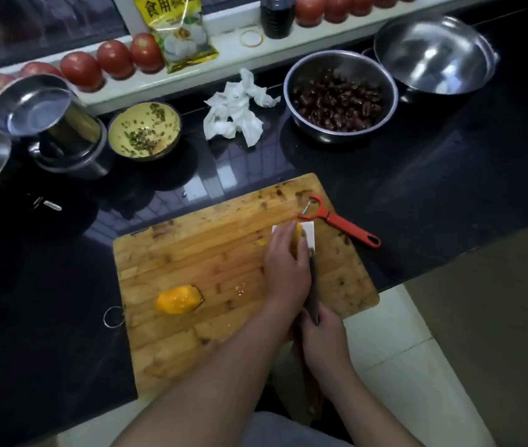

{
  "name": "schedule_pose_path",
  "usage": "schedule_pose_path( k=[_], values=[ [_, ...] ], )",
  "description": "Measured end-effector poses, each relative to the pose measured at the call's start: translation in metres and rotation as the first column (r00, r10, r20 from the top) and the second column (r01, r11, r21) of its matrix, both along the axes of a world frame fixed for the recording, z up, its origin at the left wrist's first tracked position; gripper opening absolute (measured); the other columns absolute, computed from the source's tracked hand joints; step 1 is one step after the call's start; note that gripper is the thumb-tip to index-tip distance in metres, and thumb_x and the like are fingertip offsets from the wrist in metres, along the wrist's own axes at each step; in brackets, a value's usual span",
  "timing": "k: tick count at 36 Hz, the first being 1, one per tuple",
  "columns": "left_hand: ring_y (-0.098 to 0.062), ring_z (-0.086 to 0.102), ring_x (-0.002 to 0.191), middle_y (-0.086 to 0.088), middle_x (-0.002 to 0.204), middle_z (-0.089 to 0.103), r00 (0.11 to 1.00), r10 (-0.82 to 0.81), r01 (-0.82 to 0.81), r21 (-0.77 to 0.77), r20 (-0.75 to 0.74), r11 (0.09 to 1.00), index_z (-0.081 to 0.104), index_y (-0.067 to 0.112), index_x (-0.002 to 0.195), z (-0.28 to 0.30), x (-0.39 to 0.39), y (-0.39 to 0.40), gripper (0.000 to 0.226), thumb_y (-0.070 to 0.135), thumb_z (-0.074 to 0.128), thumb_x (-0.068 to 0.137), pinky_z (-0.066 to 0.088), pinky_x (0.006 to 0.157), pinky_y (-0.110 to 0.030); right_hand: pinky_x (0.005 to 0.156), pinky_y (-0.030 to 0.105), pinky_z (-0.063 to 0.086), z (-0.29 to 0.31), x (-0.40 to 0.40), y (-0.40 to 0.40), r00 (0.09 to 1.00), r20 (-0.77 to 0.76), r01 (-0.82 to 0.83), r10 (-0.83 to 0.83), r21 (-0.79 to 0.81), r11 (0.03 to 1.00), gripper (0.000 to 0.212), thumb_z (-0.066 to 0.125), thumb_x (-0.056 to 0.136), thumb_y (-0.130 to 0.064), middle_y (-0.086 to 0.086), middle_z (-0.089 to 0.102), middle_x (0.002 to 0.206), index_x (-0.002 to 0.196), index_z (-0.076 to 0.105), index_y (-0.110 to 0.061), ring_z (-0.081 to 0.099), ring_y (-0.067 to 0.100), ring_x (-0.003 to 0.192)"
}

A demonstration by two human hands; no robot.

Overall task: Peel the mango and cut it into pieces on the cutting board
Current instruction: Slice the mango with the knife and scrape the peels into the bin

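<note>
- Your cutting board (217, 253) sat on the counter (450, 188).
- A mango piece (177, 300) lay front-left on it.
- The peeler (337, 221) rested at its back-right corner.

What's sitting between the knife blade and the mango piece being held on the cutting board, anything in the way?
Nothing visible. The left hand holds the mango down, and the knife, gripped by the right hand, has its blade right against the fruit. The red peeler lies beyond them on the cutting board, clear of the cut.
</note>
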State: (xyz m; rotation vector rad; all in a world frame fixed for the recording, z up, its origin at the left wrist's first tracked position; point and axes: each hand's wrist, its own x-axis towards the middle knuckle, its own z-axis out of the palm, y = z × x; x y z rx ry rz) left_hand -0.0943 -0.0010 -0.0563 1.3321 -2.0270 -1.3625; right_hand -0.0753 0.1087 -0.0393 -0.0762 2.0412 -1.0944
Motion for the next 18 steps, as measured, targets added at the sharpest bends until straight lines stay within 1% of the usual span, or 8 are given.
schedule_pose_path(
  k=[2,3,5,7,9,13,16,18],
  values=[
    [0.008,0.029,0.137,0.002,0.153,0.053,0.999,0.043,-0.043,-0.019,-0.006,0.999,0.058,0.015,0.145,0.006,0.005,0.006,0.04,0.023,0.054,0.107,0.016,0.112,-0.003,0.066,0.039,0.053,0.002,-0.002,0.009,0.998,0.006,-0.062,0.062,-0.006,0.998,0.019,0.052,0.089,-0.035,-0.001,0.071,0.081,0.09,0.07,-0.031,0.066,0.026,0.075],
    [0.009,0.027,0.135,0.003,0.154,0.052,0.997,0.073,-0.073,-0.02,-0.013,0.997,0.057,0.016,0.146,0.01,0.007,0.009,0.04,0.024,0.054,0.107,0.013,0.107,0.001,0.065,0.038,0.052,0.006,-0.004,0.012,0.995,-0.001,-0.1,0.1,-0.006,0.995,0.018,0.052,0.092,-0.032,-0.003,0.07,0.079,0.09,0.07,-0.031,0.065,0.024,0.073],
    [0.008,0.026,0.137,0.004,0.154,0.051,0.992,0.123,-0.122,0.009,-0.029,0.992,0.055,0.017,0.148,0.017,0.011,0.015,0.042,0.026,0.054,0.107,0.017,0.111,-0.004,0.059,0.033,0.048,0.01,-0.009,0.019,0.989,-0.011,-0.147,0.147,-0.012,0.989,0.021,0.052,0.098,-0.021,-0.005,0.068,0.072,0.089,0.07,-0.026,0.063,0.021,0.067],
    [0.0,0.031,0.143,0.004,0.154,0.05,0.977,0.204,-0.201,0.043,-0.068,0.979,0.054,0.018,0.148,0.024,0.015,0.018,0.043,0.028,0.054,0.106,0.029,0.122,-0.026,0.052,0.033,0.045,0.019,-0.013,0.023,0.981,-0.004,-0.196,0.196,-0.031,0.98,0.025,0.053,0.099,-0.015,-0.002,0.064,0.062,0.08,0.068,-0.023,0.06,0.023,0.057],
    [-0.012,0.038,0.147,0.004,0.153,0.05,0.944,0.315,-0.313,0.039,-0.098,0.949,0.053,0.019,0.149,0.033,0.025,0.021,0.045,0.032,0.052,0.106,0.035,0.122,-0.042,0.053,0.034,0.045,0.026,-0.016,0.024,0.956,-0.036,-0.292,0.29,-0.038,0.956,0.028,0.054,0.097,-0.014,-0.002,0.063,0.058,0.074,0.065,-0.025,0.059,0.024,0.054],
    [-0.015,0.038,0.147,0.0,0.156,0.045,0.876,0.474,-0.471,0.061,-0.085,0.88,0.048,0.016,0.153,0.052,0.047,0.023,0.048,0.031,0.049,0.107,0.032,0.123,-0.04,0.052,0.027,0.041,0.041,-0.015,0.024,0.895,-0.02,-0.446,0.445,-0.076,0.892,0.026,0.056,0.098,-0.012,-0.004,0.061,0.051,0.074,0.065,-0.018,0.056,0.014,0.047],
    [-0.013,0.037,0.147,0.0,0.159,0.042,0.877,0.472,-0.461,0.126,-0.088,0.879,0.047,0.018,0.154,0.061,0.059,0.023,0.047,0.03,0.045,0.109,0.028,0.121,-0.028,0.043,0.026,0.038,0.049,-0.015,0.028,0.897,0.114,-0.412,0.426,-0.132,0.902,0.021,0.054,0.1,-0.012,0.011,0.057,0.051,0.084,0.066,-0.004,0.049,0.022,0.041],
    [-0.012,0.038,0.147,0.002,0.158,0.045,0.886,0.45,-0.422,0.209,-0.114,0.882,0.049,0.02,0.152,0.065,0.066,0.021,0.045,0.034,0.043,0.109,0.028,0.123,-0.031,0.04,0.028,0.038,0.05,-0.019,0.033,0.896,0.199,-0.369,0.396,-0.161,0.916,0.02,0.052,0.101,-0.012,0.02,0.051,0.053,0.093,0.063,0.002,0.047,0.025,0.042]
  ],
)
